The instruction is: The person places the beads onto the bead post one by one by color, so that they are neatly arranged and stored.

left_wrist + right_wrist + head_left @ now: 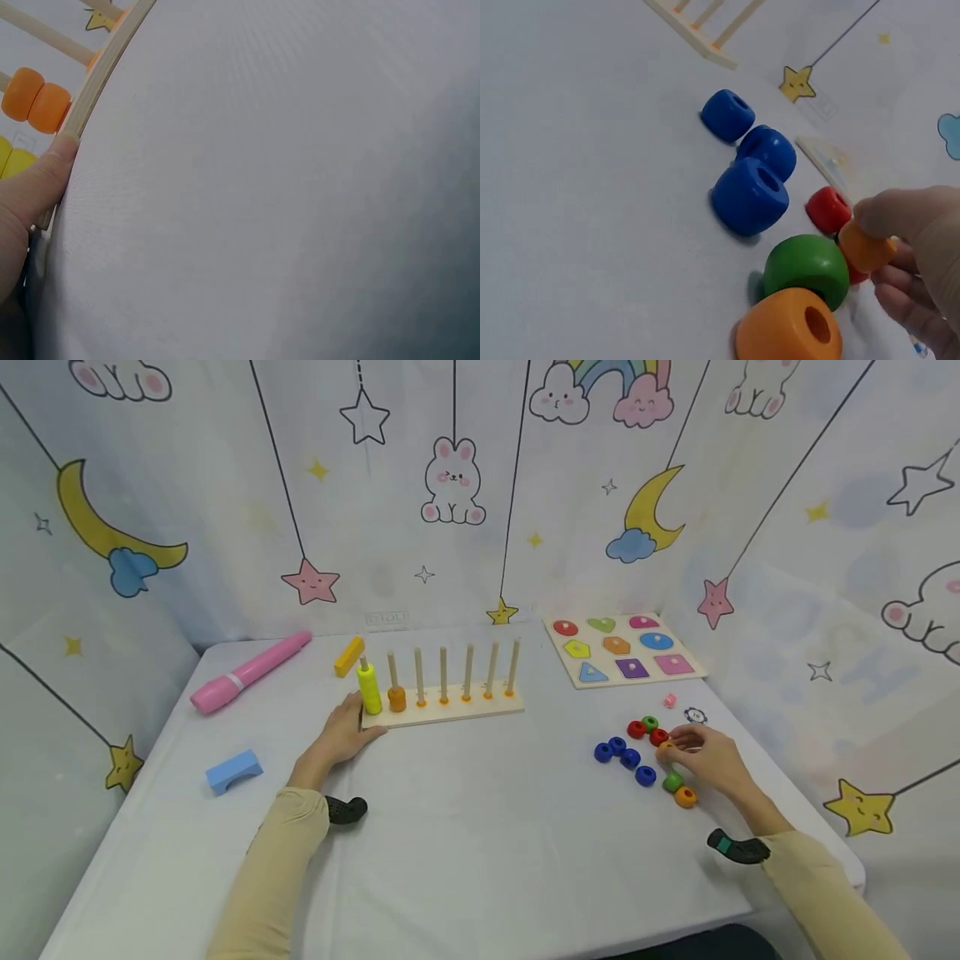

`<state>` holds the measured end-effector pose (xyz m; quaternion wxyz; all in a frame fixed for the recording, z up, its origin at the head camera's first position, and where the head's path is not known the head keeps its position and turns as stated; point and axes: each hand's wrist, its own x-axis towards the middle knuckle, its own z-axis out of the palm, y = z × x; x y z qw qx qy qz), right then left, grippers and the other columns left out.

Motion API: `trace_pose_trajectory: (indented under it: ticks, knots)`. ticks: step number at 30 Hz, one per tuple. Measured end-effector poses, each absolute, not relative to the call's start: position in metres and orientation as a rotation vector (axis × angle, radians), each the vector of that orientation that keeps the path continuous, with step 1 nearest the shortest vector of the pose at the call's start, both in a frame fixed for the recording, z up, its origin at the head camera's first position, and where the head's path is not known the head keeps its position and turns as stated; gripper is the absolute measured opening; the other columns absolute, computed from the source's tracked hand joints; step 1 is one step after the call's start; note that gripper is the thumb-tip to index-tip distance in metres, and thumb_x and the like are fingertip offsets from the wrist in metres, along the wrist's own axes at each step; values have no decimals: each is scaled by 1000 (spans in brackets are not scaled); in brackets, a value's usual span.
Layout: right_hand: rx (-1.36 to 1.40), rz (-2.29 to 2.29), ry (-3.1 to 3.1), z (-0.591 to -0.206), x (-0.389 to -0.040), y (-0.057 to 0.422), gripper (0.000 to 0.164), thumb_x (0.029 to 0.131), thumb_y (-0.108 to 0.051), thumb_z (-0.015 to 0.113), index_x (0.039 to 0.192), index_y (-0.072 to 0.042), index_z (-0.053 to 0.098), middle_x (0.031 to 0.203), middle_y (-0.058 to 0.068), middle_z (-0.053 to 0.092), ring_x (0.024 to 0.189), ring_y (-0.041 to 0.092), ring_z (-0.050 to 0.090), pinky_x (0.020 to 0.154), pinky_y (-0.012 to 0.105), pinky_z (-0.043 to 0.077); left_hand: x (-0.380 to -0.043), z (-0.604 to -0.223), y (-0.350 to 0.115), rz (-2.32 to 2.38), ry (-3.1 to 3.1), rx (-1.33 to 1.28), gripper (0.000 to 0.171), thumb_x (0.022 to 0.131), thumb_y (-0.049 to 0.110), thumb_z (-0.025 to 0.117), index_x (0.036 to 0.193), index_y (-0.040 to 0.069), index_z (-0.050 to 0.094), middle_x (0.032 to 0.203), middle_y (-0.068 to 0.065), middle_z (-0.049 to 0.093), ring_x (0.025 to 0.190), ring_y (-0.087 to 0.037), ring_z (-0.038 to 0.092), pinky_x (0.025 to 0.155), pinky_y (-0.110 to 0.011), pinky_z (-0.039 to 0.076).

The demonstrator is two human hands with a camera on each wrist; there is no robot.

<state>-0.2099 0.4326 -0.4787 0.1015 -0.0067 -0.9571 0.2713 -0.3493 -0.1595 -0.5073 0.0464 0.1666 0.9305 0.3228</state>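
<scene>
At the left end of a wooden peg board (450, 717), my left hand (347, 731) grips the base, thumb along its front edge. Yellow beads (369, 689) fill the leftmost peg; orange beads (397, 698) sit low on the one beside it. Over on the right, my right hand (708, 756) pinches an orange bead (866, 247) between thumb and fingers. Around it lie several blue beads (630, 758), red beads (637, 729), a green bead (808, 268) and another orange bead (787, 330). A second green bead (649, 723) is behind the red ones.
A shape puzzle board (622, 652) lies at the back right, with a small pink piece (670, 700) and a round black-and-white piece (696, 716) before it. Leftward are a pink stick-like toy (251, 672), a yellow block (349, 657) and a blue arched block (234, 772).
</scene>
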Motion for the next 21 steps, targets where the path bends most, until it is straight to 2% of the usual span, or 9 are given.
trace_pose_trajectory:
  ticks: [4, 8, 11, 14, 21]
  knots:
    - [55, 817, -2659, -497, -239, 444, 42, 84, -47, 67, 110, -15, 60, 98, 3, 65, 86, 17, 62, 70, 16, 53, -349, -506, -160, 974, 2837, 503, 83, 92, 34, 61, 149, -2, 13, 152, -27, 14, 140, -41, 5, 115, -52, 3]
    - [177, 936, -2585, -479, -262, 414, 39, 87, -37, 67, 116, -12, 58, 103, 6, 65, 91, 21, 64, 72, 7, 49, -347, -506, -159, 968, 2835, 500, 83, 92, 33, 61, 148, -4, 13, 152, -28, 14, 141, -41, 5, 115, -52, 3]
    - [269, 1095, -2565, -444, -272, 365, 38, 88, -18, 68, 119, 0, 55, 110, 17, 63, 100, 33, 62, 80, 11, 49, -346, -507, -159, 975, 2835, 506, 83, 92, 33, 61, 148, -4, 13, 151, -28, 14, 140, -41, 5, 115, -52, 3]
    - [387, 1135, -2506, -429, -294, 327, 35, 88, -14, 67, 119, 0, 56, 110, 15, 63, 101, 29, 62, 82, 14, 50, -347, -507, -161, 975, 2839, 502, 83, 92, 34, 62, 148, -4, 14, 152, -27, 15, 141, -41, 6, 115, -51, 3]
    - [633, 1233, -2374, -404, -338, 249, 32, 87, -1, 66, 118, 0, 57, 111, 15, 64, 101, 28, 63, 87, 38, 54, -349, -509, -158, 973, 2857, 515, 81, 92, 31, 62, 147, -5, 16, 151, -28, 16, 140, -42, 7, 115, -52, 4]
